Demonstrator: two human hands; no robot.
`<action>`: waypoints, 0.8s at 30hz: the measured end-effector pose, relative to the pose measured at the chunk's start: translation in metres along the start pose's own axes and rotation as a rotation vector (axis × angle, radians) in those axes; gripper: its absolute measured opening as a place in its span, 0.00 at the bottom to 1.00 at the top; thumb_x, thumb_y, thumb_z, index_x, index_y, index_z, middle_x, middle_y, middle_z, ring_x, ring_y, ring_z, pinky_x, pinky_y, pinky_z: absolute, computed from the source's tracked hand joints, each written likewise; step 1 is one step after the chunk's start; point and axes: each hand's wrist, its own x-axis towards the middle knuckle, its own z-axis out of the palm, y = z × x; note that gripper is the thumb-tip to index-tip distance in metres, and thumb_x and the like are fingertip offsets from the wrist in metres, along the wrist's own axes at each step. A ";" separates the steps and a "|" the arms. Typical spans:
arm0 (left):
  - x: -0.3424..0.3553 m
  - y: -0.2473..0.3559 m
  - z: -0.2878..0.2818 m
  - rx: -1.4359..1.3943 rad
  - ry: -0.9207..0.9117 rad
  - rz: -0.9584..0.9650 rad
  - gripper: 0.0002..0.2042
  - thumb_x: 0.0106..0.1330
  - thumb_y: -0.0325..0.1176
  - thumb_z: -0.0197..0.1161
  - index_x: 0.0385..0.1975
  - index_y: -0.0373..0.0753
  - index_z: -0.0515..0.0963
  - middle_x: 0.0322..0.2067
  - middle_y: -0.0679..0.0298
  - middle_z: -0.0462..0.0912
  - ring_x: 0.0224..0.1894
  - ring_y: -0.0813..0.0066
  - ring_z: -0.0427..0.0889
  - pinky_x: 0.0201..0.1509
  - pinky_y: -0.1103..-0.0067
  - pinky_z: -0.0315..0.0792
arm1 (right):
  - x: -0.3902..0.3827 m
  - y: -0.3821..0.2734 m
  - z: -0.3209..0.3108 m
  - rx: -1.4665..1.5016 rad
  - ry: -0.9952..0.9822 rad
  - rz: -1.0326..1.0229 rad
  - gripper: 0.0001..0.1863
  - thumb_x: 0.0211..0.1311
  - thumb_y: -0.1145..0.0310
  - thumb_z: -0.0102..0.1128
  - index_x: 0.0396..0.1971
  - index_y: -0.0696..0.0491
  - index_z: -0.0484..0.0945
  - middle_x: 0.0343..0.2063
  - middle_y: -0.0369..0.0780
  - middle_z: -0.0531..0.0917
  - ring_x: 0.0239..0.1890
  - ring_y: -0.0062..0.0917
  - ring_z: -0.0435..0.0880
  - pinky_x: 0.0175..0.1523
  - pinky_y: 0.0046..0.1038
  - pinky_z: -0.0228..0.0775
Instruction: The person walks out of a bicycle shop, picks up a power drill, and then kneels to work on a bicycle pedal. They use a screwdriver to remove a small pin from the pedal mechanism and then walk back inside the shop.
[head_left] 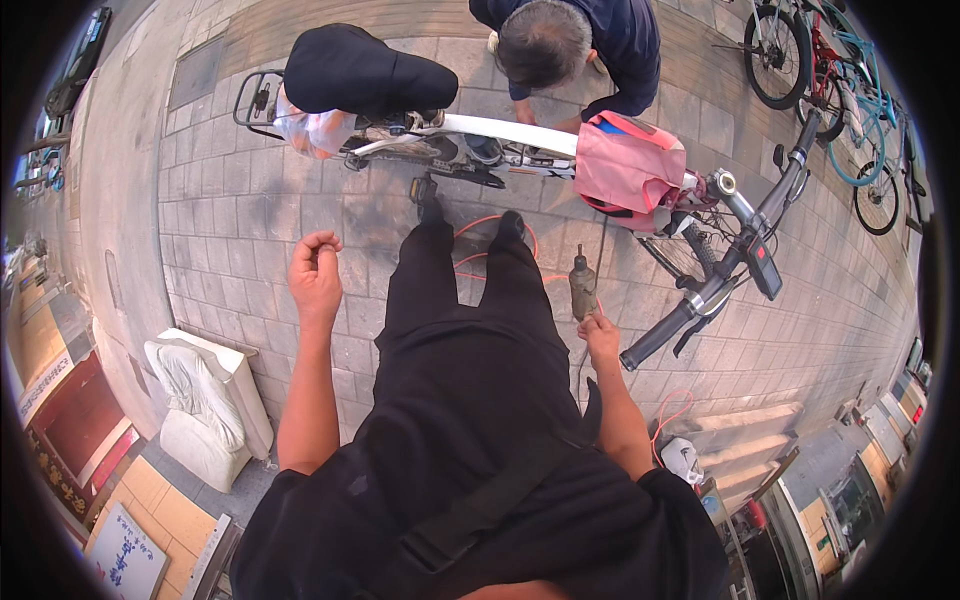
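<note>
Black shirt (450, 400), tool (582, 290) lengthwise, tip (579, 251) forward

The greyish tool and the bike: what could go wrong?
The greyish, narrow-tipped tool in the right hand might bump the black handlebar grip nearby. The black right shoe could snag the thin orange cord or hose looping beside it. The person in dark blue bends close to the white-framed bicycle, so might get knocked if it tips.

Olive-grey tool (583, 290) — pink bag (632, 165) — black saddle (365, 72).
</note>
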 end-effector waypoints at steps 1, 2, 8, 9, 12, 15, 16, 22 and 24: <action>0.028 0.010 0.004 0.015 -0.018 0.099 0.10 0.69 0.16 0.53 0.41 0.35 0.80 0.38 0.64 0.84 0.40 0.78 0.83 0.43 0.82 0.75 | 0.001 -0.002 0.010 0.037 0.026 0.006 0.13 0.69 0.70 0.60 0.45 0.65 0.83 0.29 0.41 0.85 0.30 0.23 0.85 0.39 0.25 0.81; 0.055 0.025 0.009 0.094 -0.051 0.205 0.10 0.68 0.15 0.53 0.39 0.35 0.80 0.38 0.63 0.84 0.40 0.76 0.83 0.44 0.82 0.76 | 0.002 -0.004 0.019 0.069 0.059 0.007 0.13 0.69 0.70 0.60 0.44 0.65 0.84 0.29 0.40 0.85 0.29 0.22 0.85 0.38 0.24 0.81; 0.214 0.077 0.034 -0.016 -0.287 0.577 0.11 0.63 0.09 0.52 0.32 0.33 0.78 0.38 0.57 0.83 0.44 0.70 0.84 0.48 0.78 0.76 | -0.024 -0.051 0.105 0.232 0.278 0.125 0.13 0.70 0.70 0.61 0.46 0.66 0.81 0.32 0.42 0.85 0.33 0.27 0.87 0.41 0.28 0.84; 0.237 0.081 0.041 -0.066 -0.349 0.597 0.11 0.64 0.09 0.51 0.31 0.32 0.77 0.39 0.57 0.82 0.46 0.69 0.83 0.50 0.77 0.77 | -0.024 -0.047 0.118 0.279 0.318 0.158 0.14 0.70 0.70 0.62 0.47 0.66 0.80 0.33 0.43 0.85 0.34 0.28 0.87 0.42 0.29 0.84; 0.286 0.092 0.065 -0.161 -0.473 0.629 0.12 0.65 0.08 0.50 0.31 0.33 0.76 0.39 0.56 0.81 0.46 0.65 0.83 0.53 0.72 0.78 | -0.018 -0.057 0.155 0.368 0.371 0.239 0.16 0.70 0.69 0.63 0.49 0.66 0.78 0.35 0.43 0.85 0.36 0.30 0.87 0.43 0.30 0.85; 0.319 0.088 0.108 -0.222 -0.600 0.645 0.12 0.62 0.07 0.51 0.30 0.34 0.77 0.38 0.56 0.81 0.45 0.64 0.84 0.55 0.67 0.78 | -0.009 -0.069 0.188 0.435 0.413 0.287 0.15 0.70 0.69 0.64 0.48 0.65 0.78 0.34 0.42 0.85 0.35 0.29 0.87 0.43 0.30 0.85; 0.328 0.080 0.118 -0.213 -0.632 0.653 0.12 0.60 0.07 0.53 0.30 0.34 0.77 0.38 0.56 0.82 0.44 0.63 0.84 0.53 0.67 0.78 | 0.002 -0.075 0.198 0.447 0.411 0.299 0.15 0.70 0.69 0.64 0.48 0.65 0.78 0.34 0.42 0.85 0.35 0.29 0.87 0.43 0.30 0.85; 0.360 0.050 0.166 -0.005 -0.550 0.781 0.12 0.49 0.12 0.62 0.29 0.38 0.80 0.34 0.61 0.84 0.39 0.62 0.86 0.47 0.68 0.78 | 0.055 -0.081 0.215 0.421 0.391 0.342 0.12 0.71 0.69 0.62 0.46 0.63 0.78 0.34 0.41 0.84 0.35 0.29 0.87 0.45 0.31 0.85; 0.364 0.053 0.180 0.025 -0.544 0.806 0.12 0.48 0.13 0.62 0.29 0.38 0.80 0.34 0.61 0.85 0.40 0.61 0.87 0.50 0.65 0.77 | 0.075 -0.079 0.212 0.408 0.384 0.335 0.12 0.71 0.69 0.62 0.46 0.63 0.79 0.34 0.41 0.84 0.35 0.29 0.87 0.45 0.31 0.85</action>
